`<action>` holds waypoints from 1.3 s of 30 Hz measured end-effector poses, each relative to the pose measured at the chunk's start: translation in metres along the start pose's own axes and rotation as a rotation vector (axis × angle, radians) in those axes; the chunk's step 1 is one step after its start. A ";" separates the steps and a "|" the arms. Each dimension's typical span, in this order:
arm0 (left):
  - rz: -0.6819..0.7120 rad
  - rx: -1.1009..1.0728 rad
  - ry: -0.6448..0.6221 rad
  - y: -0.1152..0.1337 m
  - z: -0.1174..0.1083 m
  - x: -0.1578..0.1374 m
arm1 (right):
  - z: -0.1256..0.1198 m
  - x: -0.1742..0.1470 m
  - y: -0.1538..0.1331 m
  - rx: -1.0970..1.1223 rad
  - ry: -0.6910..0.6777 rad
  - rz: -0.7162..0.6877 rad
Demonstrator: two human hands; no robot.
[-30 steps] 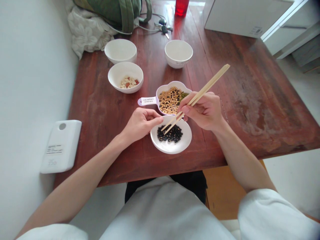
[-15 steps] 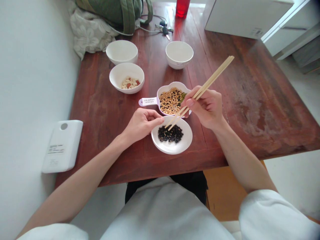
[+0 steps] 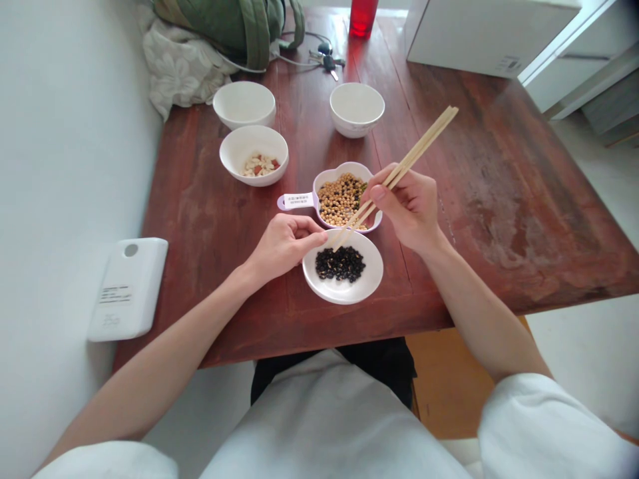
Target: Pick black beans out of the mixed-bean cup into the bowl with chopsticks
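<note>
My left hand (image 3: pixel 285 245) pinches the left rim of a small white bowl (image 3: pixel 370 279) near the table's front edge. Black beans (image 3: pixel 340 265) lie in that bowl. A pair of wooden chopsticks (image 3: pixel 417 152) is in my right hand (image 3: pixel 403 203), its fingers closed round them. The chopstick tips are over the far side of the black beans; whether they hold a bean I cannot tell. Just beyond is a flower-shaped lilac-rimmed dish (image 3: pixel 295 201) with a labelled handle. It contains yellow soybeans (image 3: pixel 340 199) mixed with black beans and some green ones, partly covered by my right hand.
Back left, a white bowl (image 3: pixel 230 157) contains pale and reddish nuts or seeds. Two more white bowls (image 3: pixel 243 106) (image 3: pixel 357 112) stand behind. Keys (image 3: pixel 327 60), a green bag (image 3: pixel 214 30), a red cup (image 3: pixel 363 18) and a white box (image 3: pixel 479 36) line the back. A white device (image 3: pixel 130 286) is at left.
My right hand and the chopsticks have shifted slightly left and away from me. The chopstick tips have moved up toward the bowl's far side. My left hand stays on the rim.
</note>
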State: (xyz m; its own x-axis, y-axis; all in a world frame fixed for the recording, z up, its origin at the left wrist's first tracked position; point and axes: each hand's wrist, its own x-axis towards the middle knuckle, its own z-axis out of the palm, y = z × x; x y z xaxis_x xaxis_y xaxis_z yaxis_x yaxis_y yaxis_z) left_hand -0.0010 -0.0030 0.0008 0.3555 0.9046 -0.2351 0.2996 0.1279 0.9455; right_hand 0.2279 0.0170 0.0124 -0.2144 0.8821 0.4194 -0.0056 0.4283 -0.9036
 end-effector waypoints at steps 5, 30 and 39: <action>0.024 0.010 0.003 -0.001 0.000 0.000 | -0.005 0.006 0.011 0.098 -0.005 0.052; 0.077 0.050 -0.050 -0.003 -0.003 0.000 | -0.014 0.007 0.024 0.082 -0.001 -0.002; 0.059 -0.013 -0.041 -0.006 0.000 0.000 | -0.008 0.005 0.021 0.082 -0.043 0.007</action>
State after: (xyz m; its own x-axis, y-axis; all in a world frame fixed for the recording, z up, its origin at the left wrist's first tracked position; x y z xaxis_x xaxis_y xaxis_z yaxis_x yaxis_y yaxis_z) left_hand -0.0031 -0.0034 -0.0050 0.4083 0.8933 -0.1878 0.2653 0.0808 0.9608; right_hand 0.2346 0.0323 -0.0041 -0.2569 0.8750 0.4103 -0.0838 0.4028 -0.9115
